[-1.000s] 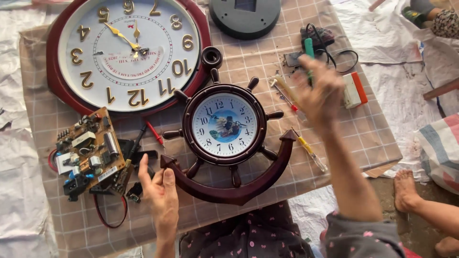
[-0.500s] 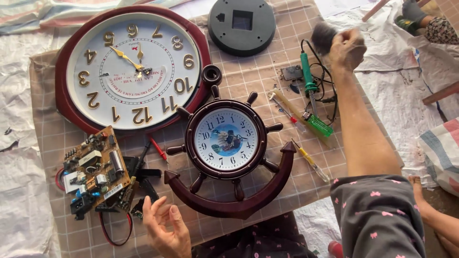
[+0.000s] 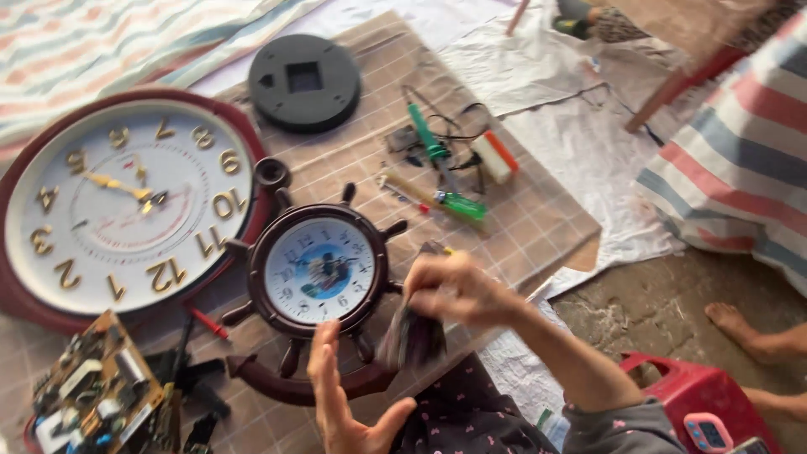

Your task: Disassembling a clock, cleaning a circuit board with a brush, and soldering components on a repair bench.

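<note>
Ship's-wheel clock (image 3: 319, 271), centre of frame on the checked mat (image 3: 538, 219): rigid frame, probably light, with a fragile glass face, best gripped by rim or spokes. Left hand (image 3: 345, 403), spread open and empty, lies below it; right hand (image 3: 454, 290), blurred, pinches a dark cloth (image 3: 410, 338) at its right edge. Large round wall clock (image 3: 126, 202) at left.

a: any packages, labels, signs or screens here?

b: one small screen. a pink gadget (image 3: 704, 431) lies on the red stool (image 3: 672, 388) at the lower right, and its face holds a little dark rectangular display with rounded corners.

a: anything else?

b: maybe a small white box with an orange end (image 3: 494, 156), lying on the checked mat (image 3: 538, 227) beside the green-handled tools (image 3: 429, 143). too blurred to tell if it is a package.
</note>
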